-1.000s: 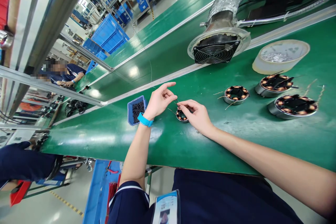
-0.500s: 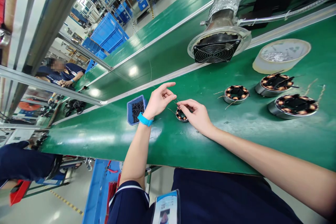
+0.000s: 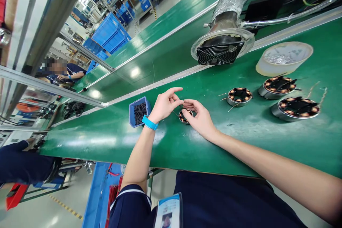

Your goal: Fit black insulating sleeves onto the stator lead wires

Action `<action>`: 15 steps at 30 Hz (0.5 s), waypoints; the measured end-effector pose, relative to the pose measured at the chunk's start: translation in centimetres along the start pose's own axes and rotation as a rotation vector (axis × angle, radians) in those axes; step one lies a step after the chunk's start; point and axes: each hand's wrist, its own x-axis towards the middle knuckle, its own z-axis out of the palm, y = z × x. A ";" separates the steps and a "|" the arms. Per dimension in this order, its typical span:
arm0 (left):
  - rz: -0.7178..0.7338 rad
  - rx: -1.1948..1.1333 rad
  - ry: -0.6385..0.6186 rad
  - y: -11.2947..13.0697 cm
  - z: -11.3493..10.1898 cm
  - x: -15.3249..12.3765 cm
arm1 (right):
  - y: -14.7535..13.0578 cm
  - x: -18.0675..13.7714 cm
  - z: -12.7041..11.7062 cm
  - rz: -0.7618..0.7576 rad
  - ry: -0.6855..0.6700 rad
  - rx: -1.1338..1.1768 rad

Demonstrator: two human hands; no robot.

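A small motor stator [image 3: 184, 117] with copper windings lies on the green bench, partly covered by my right hand [image 3: 199, 117]. The fingers of that hand are bent together over the stator's far edge, near its thin wire ends. Just left of it, my left hand [image 3: 166, 105], with a blue wristband, pinches thumb against fingers at the wires; its index finger stretches out. What lies in the pinch is too small to make out. Close beside my left wrist stands a blue bin [image 3: 139, 112] of short black pieces.
Right of my hands sit more stators [image 3: 239, 97], two of them larger [image 3: 295, 108]. Behind these is a whitish tub [image 3: 284, 58] with shiny scraps. A fume duct with a fan grille [image 3: 219, 53] hangs over the bench's back rail. Co-workers [image 3: 24, 164] are at the left.
My left hand has moved slightly right and down, its fingertips now meeting those of my right hand. The wire that showed between the hands is now mostly hidden.
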 end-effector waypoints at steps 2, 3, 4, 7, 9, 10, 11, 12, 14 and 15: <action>-0.010 -0.009 0.026 -0.2 0.0 -0.1 | -0.3 -0.6 -0.1 -0.023 -0.011 -0.096; -0.014 -0.021 0.040 -0.3 0.0 -0.1 | -0.5 -0.9 -0.2 -0.042 -0.021 -0.148; -0.017 -0.036 0.051 -0.4 0.1 -0.2 | -0.6 -1.2 -0.3 -0.062 -0.033 -0.196; -0.014 -0.082 0.081 -0.5 0.4 -0.3 | -0.9 -1.9 -0.5 -0.120 -0.066 -0.304; -0.001 -0.100 0.104 -0.5 0.7 -0.3 | -0.8 -2.2 -0.6 -0.153 -0.086 -0.362; 0.008 -0.110 0.124 -0.4 0.9 -0.3 | -0.7 -2.3 -0.6 -0.168 -0.092 -0.390; 0.019 -0.120 0.153 -0.4 1.0 -0.4 | -0.5 -2.3 -0.6 -0.180 -0.093 -0.419; 0.034 -0.127 0.192 -0.3 1.0 -0.4 | -0.4 -2.3 -0.6 -0.190 -0.092 -0.447; 0.067 -0.115 0.313 -0.6 0.1 -0.9 | -0.3 -2.2 -0.7 -0.200 -0.081 -0.490; 0.075 -0.086 0.392 -1.1 -0.7 -1.3 | -0.3 -2.2 -0.8 -0.203 -0.078 -0.503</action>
